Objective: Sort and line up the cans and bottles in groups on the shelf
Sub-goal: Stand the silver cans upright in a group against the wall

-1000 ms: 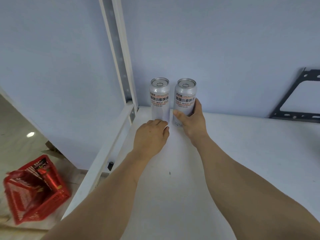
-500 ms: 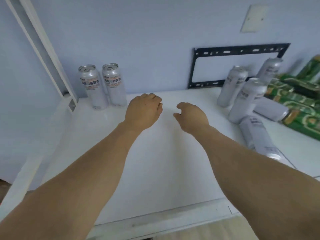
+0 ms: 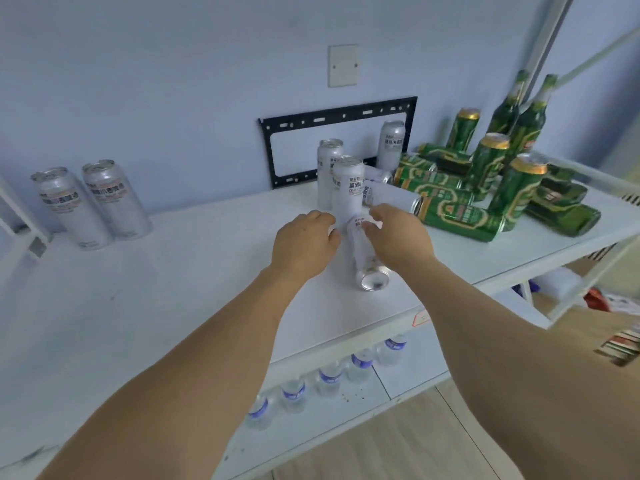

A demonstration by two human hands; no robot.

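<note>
Two silver cans (image 3: 65, 206) (image 3: 114, 199) stand side by side at the shelf's far left, against the wall. In the middle is a cluster of silver cans: an upright one (image 3: 348, 188) at the front, others upright behind it, and one lying on its side (image 3: 369, 265) with its open end toward me. My left hand (image 3: 304, 240) hovers just left of the upright can's base, fingers loosely curled and holding nothing. My right hand (image 3: 398, 233) reaches over the far end of the lying can, its fingertips touching it.
Green cans (image 3: 460, 216) and green bottles (image 3: 526, 123), some standing and some lying, crowd the white shelf's (image 3: 173, 289) right end. A black metal bracket (image 3: 339, 112) leans on the wall. Water bottles (image 3: 329, 377) line the lower shelf.
Both hands left the two silver cans at the far left and swung right across the shelf to the middle cluster of silver cans. My view turned right with them.
</note>
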